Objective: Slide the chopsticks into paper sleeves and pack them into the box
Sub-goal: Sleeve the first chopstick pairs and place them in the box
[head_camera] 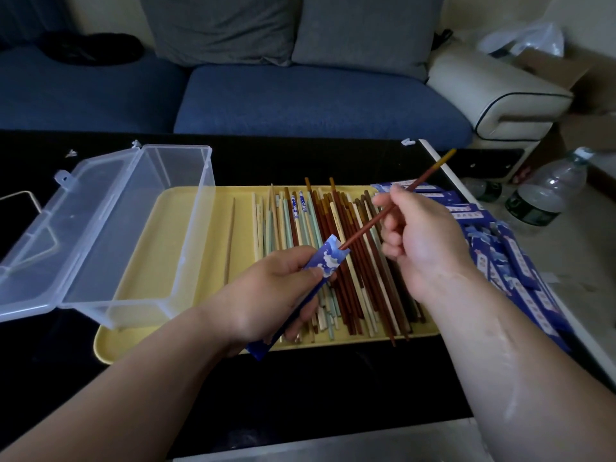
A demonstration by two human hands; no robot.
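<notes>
Head view: the person's left hand (266, 295) is curled round a blue paper sleeve with a white wave print (321, 270). It tilts the sleeve's open mouth up toward the right, seemingly to meet the stick head-on. The right hand (423, 241) pinches a slim red-brown wooden chopstick with a yellowish top (376, 221) near its middle, the tip just inside the sleeve's mouth. That mid-shaft hold looks chosen for steering. Loose mixed chopsticks (306, 225) lie on the flat yellow tray (146, 261), with spare blue sleeves (520, 268) stacked beside its right edge, within reach. The clear plastic box (186, 181) stands open on the left, and I can see nothing packed in it.
</notes>
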